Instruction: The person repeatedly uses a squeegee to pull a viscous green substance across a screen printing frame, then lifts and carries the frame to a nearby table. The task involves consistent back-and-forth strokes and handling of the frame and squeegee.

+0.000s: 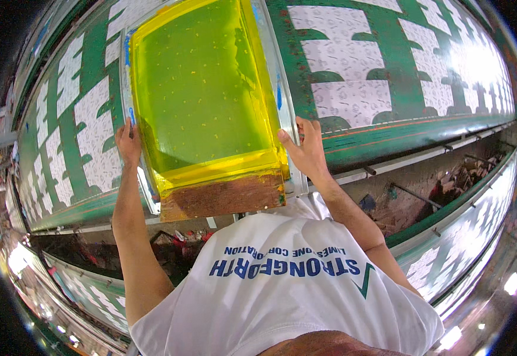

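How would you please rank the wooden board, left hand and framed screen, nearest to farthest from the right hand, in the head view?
1. Framed screen: right hand grips its right side.
2. Wooden board: at the screen's near end.
3. Left hand: on the screen's left side.

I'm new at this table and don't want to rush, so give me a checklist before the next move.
1. Left grip at the frame's left edge: ok.
2. Right grip at the frame's right edge: ok.
3. Wood strip along the frame's near end: ok.
4. White panels in view right of the frame lying on the table: ok.
5. Frame flat on the table: cannot tell; its underside is hidden.
6. Mesh free of small tears: cannot tell at this size.
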Demonstrator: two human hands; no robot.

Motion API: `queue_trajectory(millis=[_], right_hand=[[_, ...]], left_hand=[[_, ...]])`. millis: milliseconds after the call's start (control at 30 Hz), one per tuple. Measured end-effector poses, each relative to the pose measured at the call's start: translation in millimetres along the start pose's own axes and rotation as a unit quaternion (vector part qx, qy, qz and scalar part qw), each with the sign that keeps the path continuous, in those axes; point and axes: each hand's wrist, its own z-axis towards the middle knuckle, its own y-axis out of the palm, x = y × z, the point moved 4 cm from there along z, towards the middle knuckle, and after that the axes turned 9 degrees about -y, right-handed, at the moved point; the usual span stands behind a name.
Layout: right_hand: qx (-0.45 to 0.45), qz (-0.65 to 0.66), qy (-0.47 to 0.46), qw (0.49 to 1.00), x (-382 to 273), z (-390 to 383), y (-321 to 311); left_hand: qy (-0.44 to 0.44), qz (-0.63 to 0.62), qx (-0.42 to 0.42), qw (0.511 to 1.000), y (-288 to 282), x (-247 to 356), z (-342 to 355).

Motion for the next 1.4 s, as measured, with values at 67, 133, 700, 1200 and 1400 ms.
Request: queue_trajectory(millis=[67, 133, 700, 1200, 1400], right_hand=[[0.037, -0.003, -0.021, 0.999, 10.4, 8.6, -22.9], [0.035, -0.015, -0.009, 0.999, 38.5, 20.7, -54.4], [0.052, -0.002, 0.088, 0.995, 311.8, 75.2, -343.4], [-0.088, -0.062, 0.062, 0.992, 322.0, 86.9, -368.4], [-0.084, -0.217, -0.201, 0.952, 240.8, 52.5, -341.8]], left_hand=[[-0.005, 0.016, 0.001, 1.0, -1.6, 26.4, 12.5], [0.037, 0.011, 0.034, 0.999, 3.7, 71.0, 24.3], [-0.003, 0.004, 0.072, 0.997, 128.4, 459.7, -37.5], [-0.051, 0.003, 0.051, 0.997, 139.2, 473.9, -51.9], [-0.028, 0.064, 0.052, 0.996, 144.8, 472.6, -49.7]])
